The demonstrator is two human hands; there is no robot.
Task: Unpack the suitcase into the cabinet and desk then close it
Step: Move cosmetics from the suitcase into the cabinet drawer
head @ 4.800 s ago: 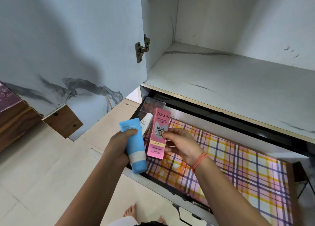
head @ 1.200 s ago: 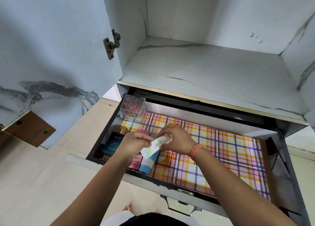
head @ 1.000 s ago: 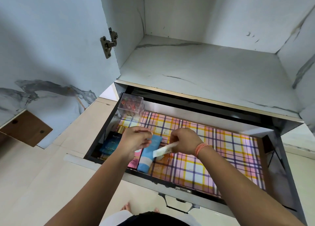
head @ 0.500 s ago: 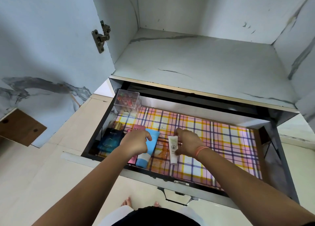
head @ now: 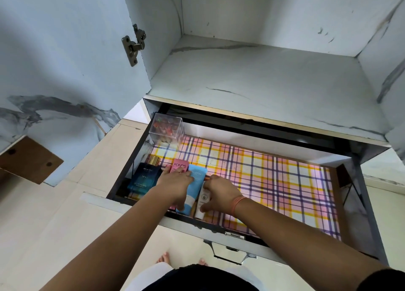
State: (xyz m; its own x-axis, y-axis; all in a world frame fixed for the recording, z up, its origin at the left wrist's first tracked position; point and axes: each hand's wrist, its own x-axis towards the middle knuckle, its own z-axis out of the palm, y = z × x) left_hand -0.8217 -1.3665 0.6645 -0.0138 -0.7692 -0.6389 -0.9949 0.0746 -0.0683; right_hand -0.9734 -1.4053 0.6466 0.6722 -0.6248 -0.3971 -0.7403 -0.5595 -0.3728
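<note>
The pulled-out drawer (head: 341,194) has a plaid liner. At its left end lie a dark blue perfume box (head: 144,177), a pink Pond's box (head: 180,166), a light blue tube (head: 196,182) and a small white tube (head: 202,203), side by side. My left hand (head: 175,186) rests flat across the pink box and the blue tube, fingers straight. My right hand (head: 219,194) curls round the white tube, which lies on the liner beside the blue tube. The suitcase is out of view.
A clear plastic box (head: 166,129) of small red items stands in the drawer's back left corner. Above the drawer is a marble-pattern cabinet shelf (head: 263,80). The cabinet door (head: 54,60) hangs open at the left. The drawer handle (head: 229,254) juts toward my bare feet.
Both hands went down into the drawer. The pink box and blue tube now lie flat. My right hand took the white tube, laid it next to the blue tube and slid it closer.
</note>
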